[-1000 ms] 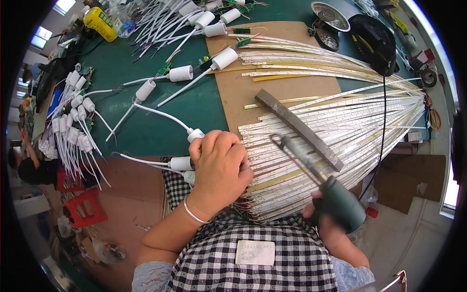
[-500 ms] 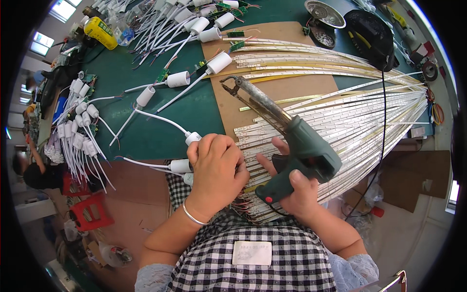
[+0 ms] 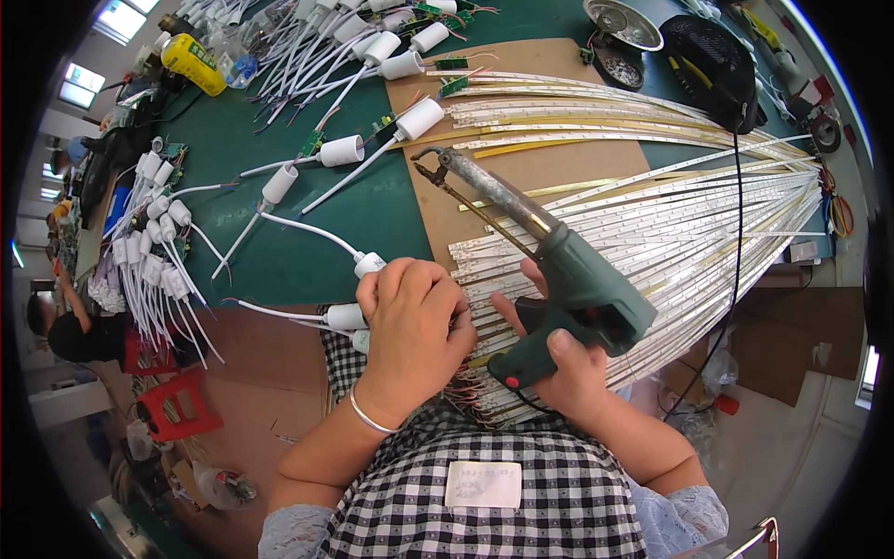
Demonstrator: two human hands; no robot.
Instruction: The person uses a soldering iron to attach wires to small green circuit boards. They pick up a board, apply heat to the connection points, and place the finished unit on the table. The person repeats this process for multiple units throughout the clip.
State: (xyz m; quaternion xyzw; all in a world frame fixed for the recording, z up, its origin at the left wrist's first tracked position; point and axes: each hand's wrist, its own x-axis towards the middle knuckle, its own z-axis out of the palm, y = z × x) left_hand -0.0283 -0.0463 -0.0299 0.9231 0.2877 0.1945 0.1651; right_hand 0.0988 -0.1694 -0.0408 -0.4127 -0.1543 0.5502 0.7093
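Observation:
My right hand (image 3: 573,373) grips a dark green soldering gun (image 3: 582,298) by its handle, thumb on the near side. Its metal barrel slants up and left, a thin rod runs beside it, and the tip hangs over the brown board. My left hand (image 3: 410,326), with a silver bangle on the wrist, is closed with fingers curled; what they hold is hidden. White lamp end caps with cables, one cap (image 3: 345,318) and another cap (image 3: 369,265), lie against its fingers. Under and beside both hands spread the long LED strips (image 3: 652,242), their wired ends near my apron.
Several more white caps with cables and green circuit boards lie in a pile (image 3: 326,37) and a left bundle (image 3: 154,224). A brown board (image 3: 549,70) covers part of the green table (image 3: 317,242). A metal dish (image 3: 622,26), black cap (image 3: 712,70) and yellow bottle (image 3: 193,63) stand farther back.
The soldering gun's tip has shifted slightly left, and the thin rod now stands straighter and farther from the barrel. My left hand has hardly moved.

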